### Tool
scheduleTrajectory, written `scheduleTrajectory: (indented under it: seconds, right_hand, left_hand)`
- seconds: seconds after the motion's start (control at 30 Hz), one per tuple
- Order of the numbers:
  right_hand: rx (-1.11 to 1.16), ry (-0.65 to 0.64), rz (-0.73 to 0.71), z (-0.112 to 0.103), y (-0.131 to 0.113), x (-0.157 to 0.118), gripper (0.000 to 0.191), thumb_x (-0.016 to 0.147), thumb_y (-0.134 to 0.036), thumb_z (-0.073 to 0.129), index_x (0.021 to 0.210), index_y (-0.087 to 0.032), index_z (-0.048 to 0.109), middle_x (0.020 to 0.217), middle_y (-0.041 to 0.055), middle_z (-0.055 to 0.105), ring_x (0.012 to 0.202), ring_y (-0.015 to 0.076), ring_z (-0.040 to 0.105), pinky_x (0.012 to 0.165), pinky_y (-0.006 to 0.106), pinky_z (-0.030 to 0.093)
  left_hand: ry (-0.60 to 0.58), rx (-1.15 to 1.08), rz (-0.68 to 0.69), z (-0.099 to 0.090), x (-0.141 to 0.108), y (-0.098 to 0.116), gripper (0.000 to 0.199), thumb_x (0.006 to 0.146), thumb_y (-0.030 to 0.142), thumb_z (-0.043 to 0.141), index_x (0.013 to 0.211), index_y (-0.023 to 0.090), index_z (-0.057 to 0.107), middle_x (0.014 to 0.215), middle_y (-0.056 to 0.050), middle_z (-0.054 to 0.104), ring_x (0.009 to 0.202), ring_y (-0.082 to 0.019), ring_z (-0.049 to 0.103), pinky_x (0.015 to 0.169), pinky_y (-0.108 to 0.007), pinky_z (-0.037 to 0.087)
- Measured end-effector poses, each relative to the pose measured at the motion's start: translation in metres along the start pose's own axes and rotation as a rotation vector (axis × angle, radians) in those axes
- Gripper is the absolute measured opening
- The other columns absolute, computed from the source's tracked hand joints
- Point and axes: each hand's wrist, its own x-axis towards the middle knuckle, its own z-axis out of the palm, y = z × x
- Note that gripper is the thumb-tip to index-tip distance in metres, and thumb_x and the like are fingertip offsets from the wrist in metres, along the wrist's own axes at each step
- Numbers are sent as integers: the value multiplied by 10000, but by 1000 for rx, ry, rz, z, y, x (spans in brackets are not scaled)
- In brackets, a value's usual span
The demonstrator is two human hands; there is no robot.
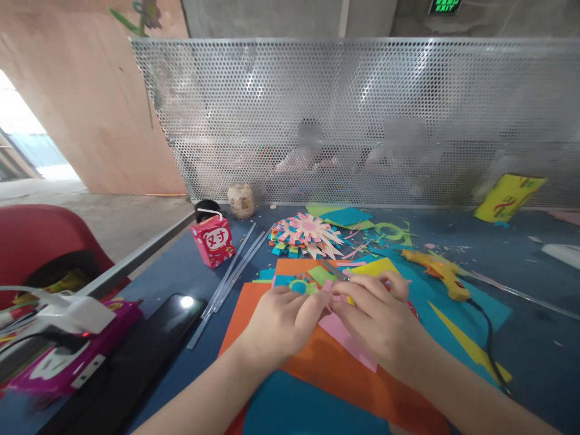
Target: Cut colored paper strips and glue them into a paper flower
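Both hands meet over orange sheets (312, 356) at the centre. My left hand (287, 314) has its fingers curled and pressed together beside my right hand (376, 308). Something small and pale shows between the fingertips, too small to make out. Scissors (335, 270) stick out beyond my right hand, their blades pointing away; the red handle is mostly hidden under that hand. A pink strip (348, 341) lies below the hands. Just past my left fingers is a small blue and green paper flower (298, 285). Layered fringed paper flowers (308, 229) are piled farther back.
A pink drink carton (214, 241), clear glue sticks (231, 278) and a black phone (181, 308) are at the left, near a purple power strip (86, 356). A yellow glue gun (437, 272) rests on blue paper at the right. A perforated metal screen (290, 78) spans the back.
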Motion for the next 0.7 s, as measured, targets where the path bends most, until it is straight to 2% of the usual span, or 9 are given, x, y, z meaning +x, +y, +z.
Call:
scheduleTrajectory:
  seconds: [0.23, 0.43, 0.57, 0.7]
  right_hand:
    - [-27, -9, -10, 0, -2, 2, 312, 907, -127, 361, 778, -171, 643, 862, 30, 684, 866, 171, 552, 746, 350, 285]
    - [-39, -26, -37, 3, -1, 1, 322, 911, -118, 351, 833, -177, 658, 836, 29, 671, 850, 162, 551, 739, 348, 271]
    - [28, -3, 31, 3, 0, 0, 286, 909, -116, 384, 840, -185, 653, 810, 18, 665, 826, 157, 544, 724, 345, 269]
    - [142, -5, 110, 4, 1, 0, 221, 885, -101, 452, 851, -194, 650, 816, 14, 666, 805, 147, 544, 707, 328, 311]
  left_hand:
    - [20, 44, 42, 1, 0, 1, 218, 853, 75, 460, 1030, 133, 574, 535, 1, 643, 424, -118, 567, 395, -229, 314]
    - [-9, -7, 22, 0, 0, 3, 245, 867, 75, 423, 1055, 152, 560, 547, 4, 656, 434, -118, 588, 394, -214, 350]
    - [60, -81, -68, 4, -2, 2, 243, 874, 131, 474, 1114, 148, 502, 700, -19, 722, 515, -125, 642, 443, -209, 426]
    - [68, -106, -90, 5, -4, 2, 337, 854, 107, 487, 1182, 167, 439, 783, -14, 733, 530, -116, 641, 469, -207, 453]
